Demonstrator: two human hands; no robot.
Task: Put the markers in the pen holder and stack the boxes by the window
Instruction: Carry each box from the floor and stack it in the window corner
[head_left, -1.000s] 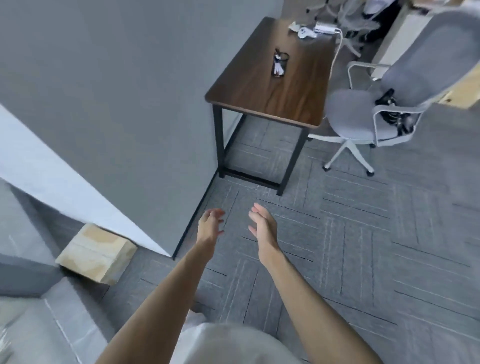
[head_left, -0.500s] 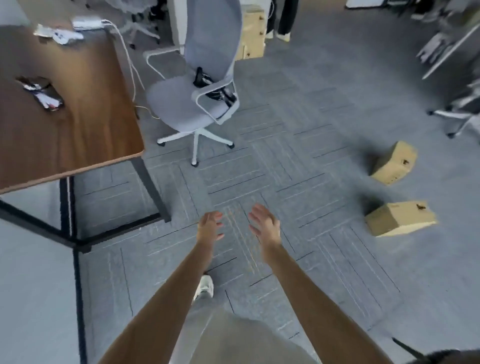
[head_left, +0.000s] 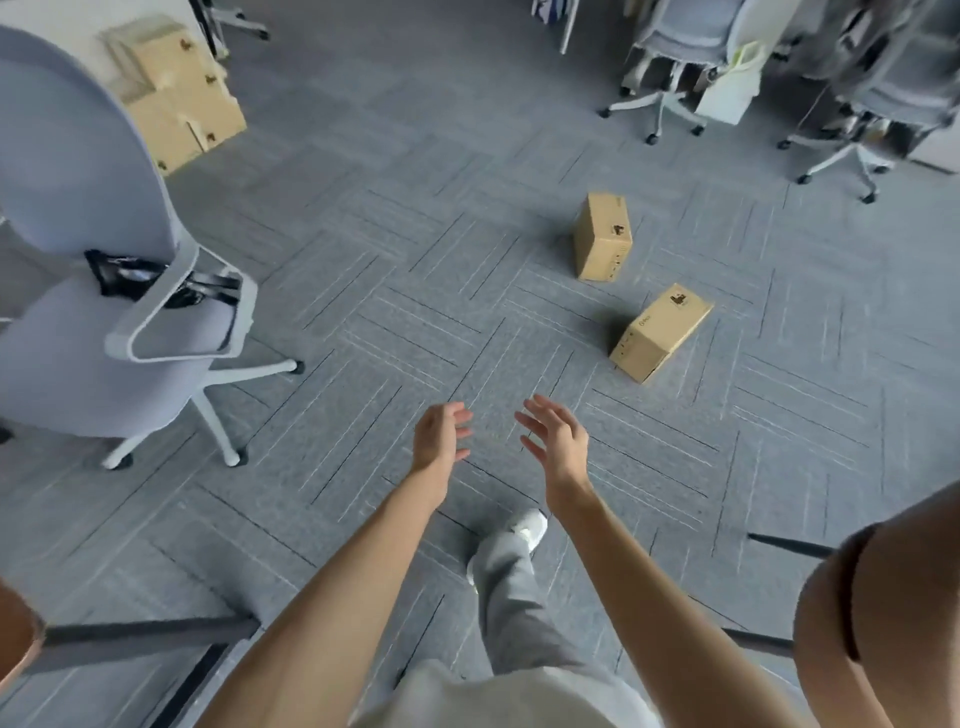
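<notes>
Two boxes (head_left: 661, 332) on carpet (head_left: 415, 291) — ahead-right of left grip (head_left: 439, 434), right grip (head_left: 558, 441), apart.

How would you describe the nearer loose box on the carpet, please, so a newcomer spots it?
From the grey office chair on the left, look right across the carpet. The nearer box lies diagonally, beyond the right hand; the farther box sits behind it.

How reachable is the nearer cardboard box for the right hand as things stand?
Probably not yet: the open, empty right hand is well short of the nearer box. Only bare carpet lies between.
</notes>
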